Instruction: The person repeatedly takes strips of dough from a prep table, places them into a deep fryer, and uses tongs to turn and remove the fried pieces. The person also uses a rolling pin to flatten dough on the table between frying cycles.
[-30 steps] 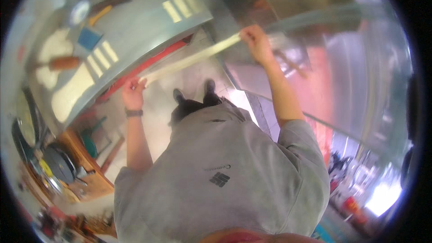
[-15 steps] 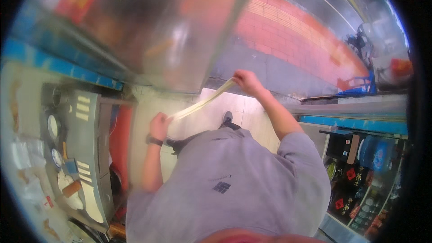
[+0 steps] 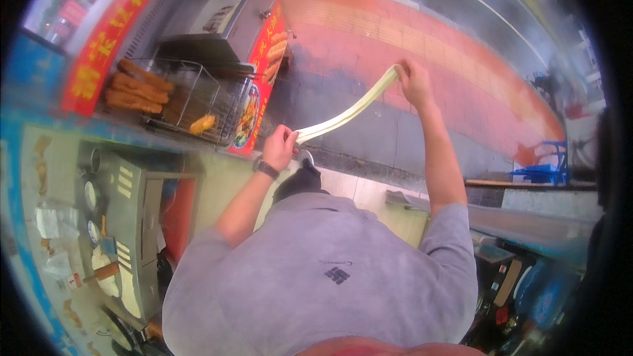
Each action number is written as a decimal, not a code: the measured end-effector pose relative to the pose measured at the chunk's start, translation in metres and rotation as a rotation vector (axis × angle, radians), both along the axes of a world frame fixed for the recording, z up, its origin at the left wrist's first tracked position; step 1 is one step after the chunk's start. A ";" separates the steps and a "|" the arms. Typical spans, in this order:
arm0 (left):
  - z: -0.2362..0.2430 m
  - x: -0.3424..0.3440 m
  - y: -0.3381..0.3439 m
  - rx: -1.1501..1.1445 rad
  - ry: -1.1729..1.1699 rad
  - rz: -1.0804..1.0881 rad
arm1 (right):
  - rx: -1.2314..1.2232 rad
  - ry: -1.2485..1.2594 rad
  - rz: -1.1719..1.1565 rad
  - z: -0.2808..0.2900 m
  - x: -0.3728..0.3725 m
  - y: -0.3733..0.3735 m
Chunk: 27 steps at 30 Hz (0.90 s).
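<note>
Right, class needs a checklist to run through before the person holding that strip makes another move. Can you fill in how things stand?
1. Left hand holding one end of the dough strip: ok.
2. Right hand holding the other end: ok.
3. Strip unbroken between the hands: ok.
4. Strip apart from the fried sticks: ok.
5. One hand free: not ok, both are on the strip.
6. Grip firm enough: cannot tell.

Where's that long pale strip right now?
In the head view, just above centre, the pale strip spans from the left hand to the right hand.
</note>
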<state>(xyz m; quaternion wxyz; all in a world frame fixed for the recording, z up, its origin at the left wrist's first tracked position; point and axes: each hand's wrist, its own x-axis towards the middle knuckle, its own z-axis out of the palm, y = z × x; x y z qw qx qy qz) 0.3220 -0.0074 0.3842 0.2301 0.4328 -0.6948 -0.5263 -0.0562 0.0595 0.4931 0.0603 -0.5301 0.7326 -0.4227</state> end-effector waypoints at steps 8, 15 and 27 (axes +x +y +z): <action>-0.009 -0.066 -0.114 0.233 0.403 0.292 | -0.012 0.090 0.186 0.004 -0.086 -0.203; 0.019 -0.065 -0.206 0.244 0.430 0.568 | 0.193 -0.087 0.284 0.065 -0.087 -0.393; 0.023 -0.065 -0.315 0.065 0.477 1.164 | -0.109 0.031 0.297 0.055 -0.167 -0.793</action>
